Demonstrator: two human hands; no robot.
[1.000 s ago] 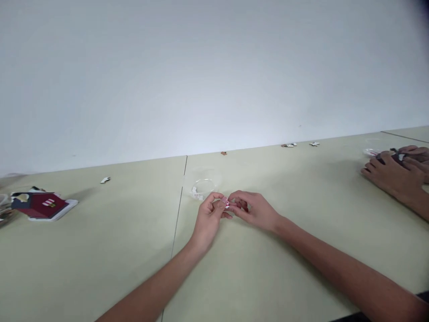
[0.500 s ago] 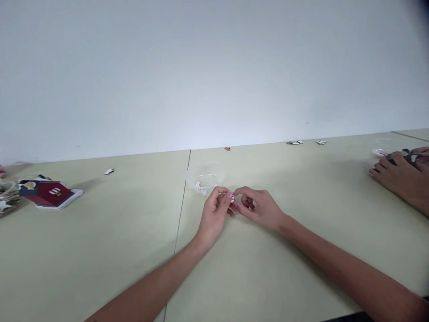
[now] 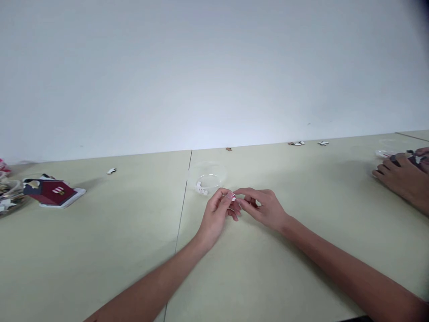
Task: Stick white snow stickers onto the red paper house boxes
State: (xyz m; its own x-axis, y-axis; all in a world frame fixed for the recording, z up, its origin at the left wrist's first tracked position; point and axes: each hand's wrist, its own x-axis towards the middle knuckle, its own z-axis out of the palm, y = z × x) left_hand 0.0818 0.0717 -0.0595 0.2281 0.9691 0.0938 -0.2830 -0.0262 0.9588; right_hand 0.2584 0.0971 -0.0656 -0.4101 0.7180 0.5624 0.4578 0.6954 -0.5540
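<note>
My left hand (image 3: 217, 213) pinches a tiny red-and-white piece (image 3: 233, 197) between thumb and forefinger above the table. From the right, the thumb and forefinger of my right hand (image 3: 264, 206) close around the same piece at its edge. Its exact kind is too small to make out, and the fingertips partly cover it. Just beyond my left hand stands a clear plastic bowl (image 3: 219, 172) with a few small white pieces (image 3: 201, 189) inside.
A dark red model house (image 3: 55, 192) on a white base stands at left, beside a clear container of pieces (image 3: 10, 202). Loose pieces (image 3: 296, 143) lie along the wall (image 3: 214, 76). At right, another person's hand (image 3: 404, 179) works on a dark object.
My right thumb and forefinger have spread slightly and shifted a little right around the piece. Lower fingers of my left hand have extended a bit. The view has shifted slightly.
</note>
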